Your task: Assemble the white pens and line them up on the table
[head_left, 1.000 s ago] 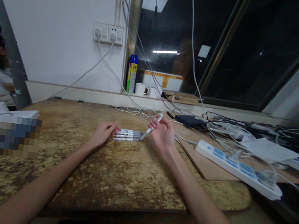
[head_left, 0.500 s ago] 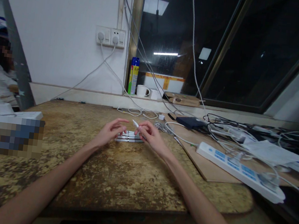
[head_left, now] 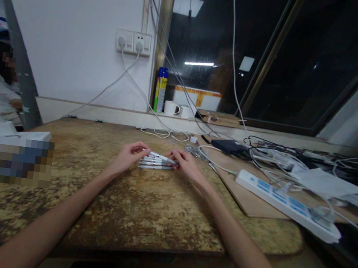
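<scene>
Several silver-white pens (head_left: 157, 166) lie side by side on the worn wooden table (head_left: 144, 203), between my two hands. Above them a white pen (head_left: 163, 158) slants down to the right. My right hand (head_left: 186, 163) pinches its right end. At the pen's left end, the thumb and fingers of my left hand (head_left: 130, 155) are closed on it. Both hands stay low over the table, and their fingers hide the ends of some pens.
Right of the hands lie a brown board (head_left: 243, 198), a white power strip (head_left: 288, 204), a dark box (head_left: 228, 146) and tangled cables. A spray can (head_left: 160, 90) and mug (head_left: 171, 108) stand on the sill. A person (head_left: 2, 82) is at the far left.
The pen in my right hand has swung from pointing up-left to lying nearly flat above the others. My left fingers have closed at its left end.
</scene>
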